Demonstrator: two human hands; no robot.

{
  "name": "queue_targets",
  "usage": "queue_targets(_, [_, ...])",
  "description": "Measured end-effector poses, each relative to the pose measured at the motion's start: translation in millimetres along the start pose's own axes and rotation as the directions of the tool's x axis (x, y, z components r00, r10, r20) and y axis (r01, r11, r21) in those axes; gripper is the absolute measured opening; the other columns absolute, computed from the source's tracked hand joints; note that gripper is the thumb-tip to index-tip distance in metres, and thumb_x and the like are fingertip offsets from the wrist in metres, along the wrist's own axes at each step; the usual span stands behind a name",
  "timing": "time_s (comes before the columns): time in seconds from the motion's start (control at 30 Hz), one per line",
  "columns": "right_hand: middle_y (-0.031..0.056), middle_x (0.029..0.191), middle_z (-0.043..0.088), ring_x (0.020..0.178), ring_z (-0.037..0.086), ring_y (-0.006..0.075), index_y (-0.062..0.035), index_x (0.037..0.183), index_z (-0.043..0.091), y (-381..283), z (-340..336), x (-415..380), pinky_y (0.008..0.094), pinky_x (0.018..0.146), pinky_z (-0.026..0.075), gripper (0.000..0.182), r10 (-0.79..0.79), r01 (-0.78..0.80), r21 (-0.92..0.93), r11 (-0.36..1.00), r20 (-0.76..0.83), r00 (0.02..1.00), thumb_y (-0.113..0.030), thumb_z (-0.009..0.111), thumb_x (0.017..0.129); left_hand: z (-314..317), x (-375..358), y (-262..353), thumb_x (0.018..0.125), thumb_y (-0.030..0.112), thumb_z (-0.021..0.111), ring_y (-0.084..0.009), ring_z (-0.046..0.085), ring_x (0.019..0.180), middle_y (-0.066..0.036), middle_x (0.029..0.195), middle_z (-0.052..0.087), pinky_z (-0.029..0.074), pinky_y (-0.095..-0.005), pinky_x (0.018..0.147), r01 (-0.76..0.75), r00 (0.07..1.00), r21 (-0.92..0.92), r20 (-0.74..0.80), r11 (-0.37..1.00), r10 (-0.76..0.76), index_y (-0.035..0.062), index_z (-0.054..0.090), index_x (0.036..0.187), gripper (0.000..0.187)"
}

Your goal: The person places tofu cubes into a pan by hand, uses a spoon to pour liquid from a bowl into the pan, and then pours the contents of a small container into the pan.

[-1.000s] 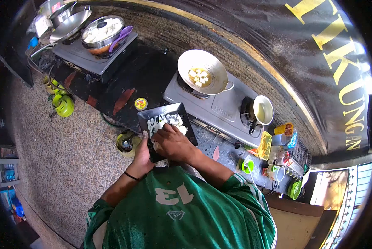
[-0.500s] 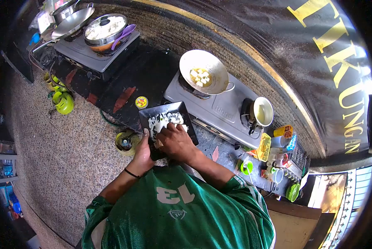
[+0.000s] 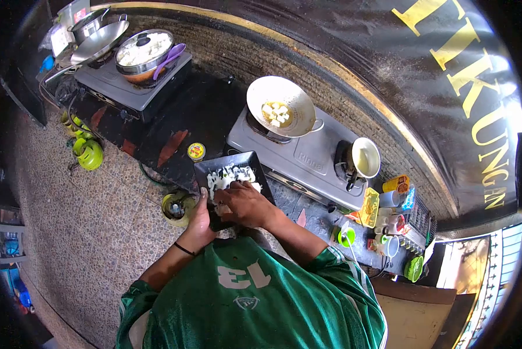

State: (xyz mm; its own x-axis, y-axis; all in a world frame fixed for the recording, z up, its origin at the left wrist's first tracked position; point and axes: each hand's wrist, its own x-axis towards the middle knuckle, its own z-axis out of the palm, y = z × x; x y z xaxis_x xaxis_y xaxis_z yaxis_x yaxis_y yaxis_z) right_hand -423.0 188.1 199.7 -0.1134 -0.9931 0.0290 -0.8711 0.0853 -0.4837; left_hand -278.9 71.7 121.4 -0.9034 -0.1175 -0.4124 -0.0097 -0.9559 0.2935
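Observation:
My left hand (image 3: pixel 199 221) grips the left side of a black square plate (image 3: pixel 264 179), its thumb up along the edge. Lumps of white, batter-like coated food (image 3: pixel 232 174) lie on the plate. Over the plate, my right hand (image 3: pixel 248 205) reaches in with fingers bent down into the white lumps. Its fingertips are hidden, so what they pinch cannot be made out. Beyond the plate, a wok (image 3: pixel 301 110) on the stove holds white cubes (image 3: pixel 277 114) in yellowish oil.
A two-burner stove (image 3: pixel 313 157) carries the wok and a small saucepan (image 3: pixel 371 152). A round tin (image 3: pixel 196 152) stands just left of the plate. Right of the stove are a yellow basket (image 3: pixel 369 206), cups and a green bowl (image 3: pixel 346 235). A lidded pan (image 3: pixel 144 49) sits on another stove.
The view has shifted slightly. My right hand has moved a little within the plate, fingers still among the white lumps; my left hand keeps its hold on the plate.

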Motion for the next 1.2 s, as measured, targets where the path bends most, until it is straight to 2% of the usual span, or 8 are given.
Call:
queue_targets(0.17, [0.0125,0.115,0.071,0.120,0.062,0.0359,-0.0085,0.116,0.069,10.7,4.0,-1.5,0.0503,0.106,0.045,0.034,-0.068,0.069,0.081,0.994,-0.014,0.998,-0.031,0.074,0.091,-1.4,0.5,-0.5,0.110,0.070,0.040,-0.0285,0.065,0.132,-0.011,0.145,0.065,0.053,-0.0504,0.113,-0.015,0.999,0.013,0.053,1.000,0.014,0.0131,0.054,0.152,0.072])
queue_targets(0.23, [0.0134,0.114,0.071,0.120,0.062,0.0365,-0.0093,0.114,0.070,12.4,0.5,3.5,0.0502,0.105,0.045,0.029,-0.119,0.113,0.063,0.992,0.097,0.988,-0.030,0.071,0.094,0.8,-1.4,-0.5,0.111,0.069,0.040,-0.0282,0.066,0.131,-0.010,0.145,0.065,0.054,-0.0493,0.112,-0.012,1.000,0.024,-0.001,1.000,0.012,0.0135,0.054,0.153,0.071])
queue_targets(0.47, [0.0166,0.110,0.070,0.115,0.064,0.0368,-0.0100,0.118,0.069,5.2,-1.1,3.4,0.0508,0.102,0.046,0.029,-0.099,0.099,0.006,0.995,0.135,0.986,-0.030,0.068,0.096,-2.2,-0.4,-1.9,0.110,0.068,0.042,-0.0279,0.064,0.133,-0.010,0.145,0.065,0.052,-0.0497,0.113,-0.013,0.999,0.049,-0.036,0.999,0.015,0.0132,0.055,0.152,0.070])
queue_targets(0.57, [0.0125,0.112,0.074,0.113,0.066,0.0353,-0.0108,0.124,0.071,6.5,1.5,2.6,0.0501,0.096,0.052,0.034,-0.050,0.042,0.073,0.996,0.110,0.993,-0.029,0.069,0.094,-3.0,1.3,-2.9,0.112,0.067,0.040,-0.0278,0.065,0.132,-0.010,0.144,0.066,0.052,-0.0499,0.113,-0.007,0.999,0.069,-0.037,0.998,0.010,0.0130,0.055,0.151,0.069])
queue_targets(0.67, [0.0125,0.112,0.074,0.112,0.067,0.0359,-0.0112,0.123,0.071,7.8,-1.9,3.0,0.0500,0.098,0.052,0.033,-0.040,0.029,0.121,0.992,0.089,0.995,-0.026,0.069,0.094,-10.3,7.4,-4.1,0.114,0.064,0.036,-0.0275,0.065,0.130,-0.010,0.143,0.067,0.052,-0.0493,0.113,0.058,0.994,0.040,-0.090,0.998,-0.054,0.0131,0.056,0.150,0.065])
queue_targets(0.87, [0.0169,0.111,0.072,0.113,0.066,0.0375,-0.0107,0.122,0.072,12.3,-19.3,2.8,0.0500,0.106,0.047,0.030,-0.015,0.004,0.133,0.991,0.087,0.996,-0.024,0.070,0.096,-7.2,17.9,-6.9,0.110,0.072,0.034,-0.0289,0.059,0.140,-0.011,0.153,0.061,0.045,-0.0499,0.121,0.053,0.998,0.027,-0.040,0.998,-0.052,0.0114,0.051,0.157,0.079])
queue_targets(0.93, [0.0157,0.113,0.072,0.114,0.066,0.0367,-0.0109,0.123,0.071,16.7,-20.0,2.3,0.0497,0.106,0.047,0.030,-0.008,-0.002,0.140,0.990,0.066,0.998,-0.022,0.069,0.096,7.2,16.1,-5.3,0.116,0.056,0.034,-0.0247,0.066,0.128,-0.008,0.139,0.068,0.053,-0.0464,0.112,0.015,0.997,0.030,-0.080,0.999,-0.013,0.0132,0.059,0.146,0.058])
queue_targets(1.2, [0.0117,0.121,0.069,0.119,0.063,0.0336,-0.0147,0.123,0.073,18.9,-20.3,0.4,0.0482,0.106,0.048,0.028,-0.022,0.021,0.030,0.999,0.011,1.000,-0.025,0.070,0.097,19.4,18.6,-2.8,0.116,0.058,0.037,-0.0223,0.069,0.121,-0.007,0.134,0.069,0.057,-0.0434,0.106,0.016,0.989,0.066,-0.147,0.998,-0.007,0.0133,0.059,0.143,0.057])
